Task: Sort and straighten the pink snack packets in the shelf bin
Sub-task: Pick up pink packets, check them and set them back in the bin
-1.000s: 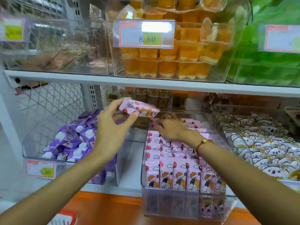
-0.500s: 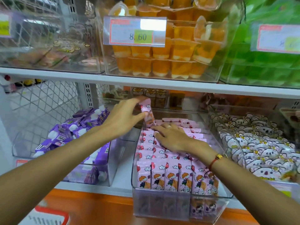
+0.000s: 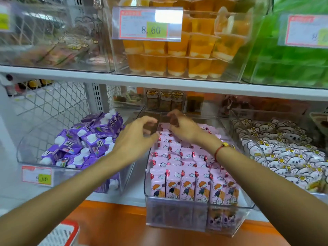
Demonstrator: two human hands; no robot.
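Your left hand [image 3: 134,139] reaches over the left wall of the clear shelf bin [image 3: 177,210], fingers loosely curled and apart, and it grips nothing that shows; motion blur hides whether the fingertips touch anything. Your right hand [image 3: 181,128] sits just beside it at the back of the bin, fingers bent down onto the rear pink snack packets [image 3: 186,185]. You cannot tell whether it pinches one or only presses on them. A red cord bracelet [image 3: 221,150] circles that wrist.

The pink packets fill the bin on the lower shelf: the front row stands upright in a tidy line facing you, while the rows behind lean and overlap towards the back. Left of it, a clear bin holds purple pouches [image 3: 85,141] with white caps, with a price tag [image 3: 36,175] on its front. To the right lies a bin of white cartoon-printed packets [image 3: 284,148]. On the shelf above, orange jelly cups [image 3: 177,55] are stacked behind a tag reading 8.60 [image 3: 150,23].
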